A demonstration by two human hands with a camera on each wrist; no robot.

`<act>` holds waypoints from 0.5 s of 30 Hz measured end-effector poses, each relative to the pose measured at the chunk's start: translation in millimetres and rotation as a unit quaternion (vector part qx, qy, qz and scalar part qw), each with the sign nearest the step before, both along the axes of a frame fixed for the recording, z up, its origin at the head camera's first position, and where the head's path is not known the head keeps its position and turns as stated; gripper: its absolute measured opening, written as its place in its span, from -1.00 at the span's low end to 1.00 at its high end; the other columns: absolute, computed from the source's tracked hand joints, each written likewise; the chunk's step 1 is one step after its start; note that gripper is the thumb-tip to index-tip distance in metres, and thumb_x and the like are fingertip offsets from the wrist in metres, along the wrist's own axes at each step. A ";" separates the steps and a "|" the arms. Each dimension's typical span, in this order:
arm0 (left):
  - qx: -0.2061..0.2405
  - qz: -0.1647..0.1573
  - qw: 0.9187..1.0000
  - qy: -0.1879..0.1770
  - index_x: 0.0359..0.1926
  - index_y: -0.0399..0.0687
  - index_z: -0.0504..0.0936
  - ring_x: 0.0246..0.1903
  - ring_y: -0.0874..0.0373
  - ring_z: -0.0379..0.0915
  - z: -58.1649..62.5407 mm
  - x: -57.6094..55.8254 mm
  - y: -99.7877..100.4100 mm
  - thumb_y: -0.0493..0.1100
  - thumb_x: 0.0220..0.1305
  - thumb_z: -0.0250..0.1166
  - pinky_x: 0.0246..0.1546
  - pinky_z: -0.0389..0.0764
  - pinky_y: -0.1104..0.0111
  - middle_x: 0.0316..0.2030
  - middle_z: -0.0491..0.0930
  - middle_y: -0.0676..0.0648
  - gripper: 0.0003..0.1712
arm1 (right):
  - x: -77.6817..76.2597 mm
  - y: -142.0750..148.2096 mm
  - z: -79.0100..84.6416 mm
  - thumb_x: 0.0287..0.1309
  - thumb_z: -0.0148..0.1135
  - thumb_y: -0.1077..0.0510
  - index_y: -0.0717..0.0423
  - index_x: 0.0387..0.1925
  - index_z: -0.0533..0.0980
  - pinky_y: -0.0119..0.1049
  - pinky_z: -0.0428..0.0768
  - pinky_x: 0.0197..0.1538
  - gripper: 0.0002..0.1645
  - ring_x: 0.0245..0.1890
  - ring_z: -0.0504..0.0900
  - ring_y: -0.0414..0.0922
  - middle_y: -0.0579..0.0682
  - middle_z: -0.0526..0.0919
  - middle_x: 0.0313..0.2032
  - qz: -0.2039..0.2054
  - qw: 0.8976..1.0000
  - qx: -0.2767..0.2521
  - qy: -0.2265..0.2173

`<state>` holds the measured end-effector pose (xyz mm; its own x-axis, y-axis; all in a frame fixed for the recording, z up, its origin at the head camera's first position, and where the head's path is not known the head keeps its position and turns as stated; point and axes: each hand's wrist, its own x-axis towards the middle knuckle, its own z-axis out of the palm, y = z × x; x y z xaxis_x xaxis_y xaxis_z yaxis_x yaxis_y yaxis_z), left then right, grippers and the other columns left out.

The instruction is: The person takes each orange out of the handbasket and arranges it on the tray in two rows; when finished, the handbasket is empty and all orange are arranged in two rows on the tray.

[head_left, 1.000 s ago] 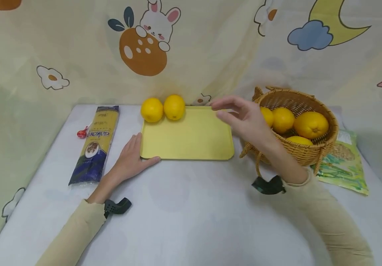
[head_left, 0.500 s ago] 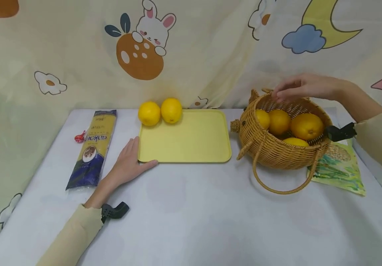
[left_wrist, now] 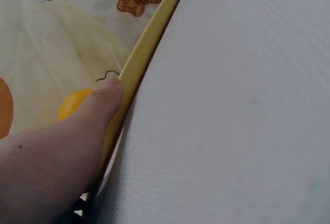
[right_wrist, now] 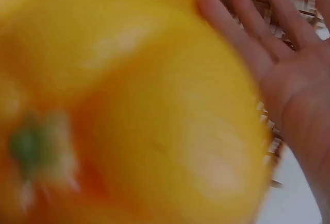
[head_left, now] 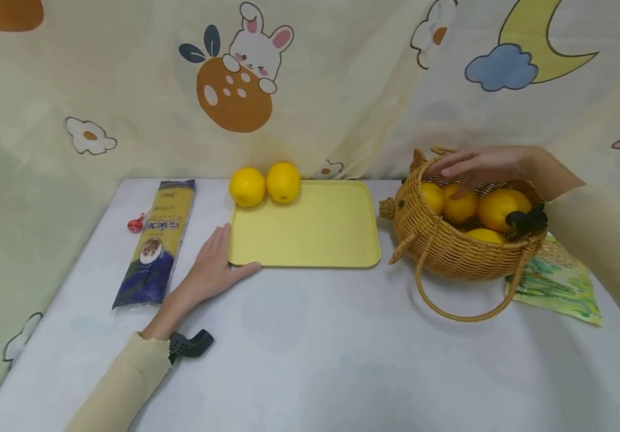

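Observation:
My left hand [head_left: 214,264] lies at the near left corner of a yellow tray [head_left: 310,231], fingers straight along its left side and thumb on the front rim. Two round yellow fruits [head_left: 247,186] sit side by side at the tray's far left corner. Over the far side of a wicker basket [head_left: 450,255], my right hand [head_left: 485,165] reaches in with fingers extended, above several yellow-orange fruits [head_left: 458,204]. A lobed yellow bell pepper [right_wrist: 170,110] with a green stem fills the right wrist view; the fingers [right_wrist: 242,38] spread beside it without gripping.
Left of the tray lies a yellow-and-blue pasta packet [head_left: 156,240] beside a small red-wrapped sweet [head_left: 136,224]. A green-yellow bag [head_left: 558,285] lies partly behind the basket. The basket's handle [head_left: 466,317] hangs toward the front. A patterned curtain [head_left: 342,90] stands behind the table.
My right hand moves from above the tray's right end to the basket's far side, then lowers into it. The left hand stays at the tray corner.

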<state>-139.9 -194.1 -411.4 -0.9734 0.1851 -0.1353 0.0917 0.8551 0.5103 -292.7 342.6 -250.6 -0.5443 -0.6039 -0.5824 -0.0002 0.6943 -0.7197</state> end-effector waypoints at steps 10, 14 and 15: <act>-0.001 -0.002 1.000 0.007 0.52 -0.19 -0.40 0.53 -0.23 -0.40 -0.5 0.7 1.0 0.55 0.08 0.14 0.51 -0.20 -0.13 0.54 -0.35 -0.28 0.41 | -3.9 -11.7 -30.3 0.50 -0.14 0.02 0.21 0.51 -0.32 0.09 0.54 0.23 -0.15 0.51 -0.14 0.20 0.22 -0.40 0.53 -0.061 0.993 -0.023 -0.095; -0.003 0.000 1.000 0.009 0.52 -0.19 -0.39 0.53 -0.22 -0.39 0.3 0.3 1.0 0.54 0.09 0.15 0.51 -0.19 -0.12 0.54 -0.33 -0.28 0.39 | -6.4 -13.8 -32.8 0.50 -0.15 0.01 0.26 0.49 -0.34 0.09 0.55 0.22 -0.14 0.52 -0.23 0.22 0.26 -0.36 0.51 -0.062 0.993 -0.031 -0.095; -0.003 0.000 1.000 0.008 0.52 -0.20 -0.39 0.53 -0.22 -0.39 0.3 0.3 1.4 0.53 0.09 0.15 0.51 -0.19 -0.12 0.54 -0.33 -0.28 0.39 | -6.6 -13.5 -33.1 0.50 -0.15 0.01 0.27 0.49 -0.33 0.09 0.54 0.22 -0.15 0.51 -0.14 0.20 0.27 -0.33 0.51 -0.062 0.993 -0.032 -0.094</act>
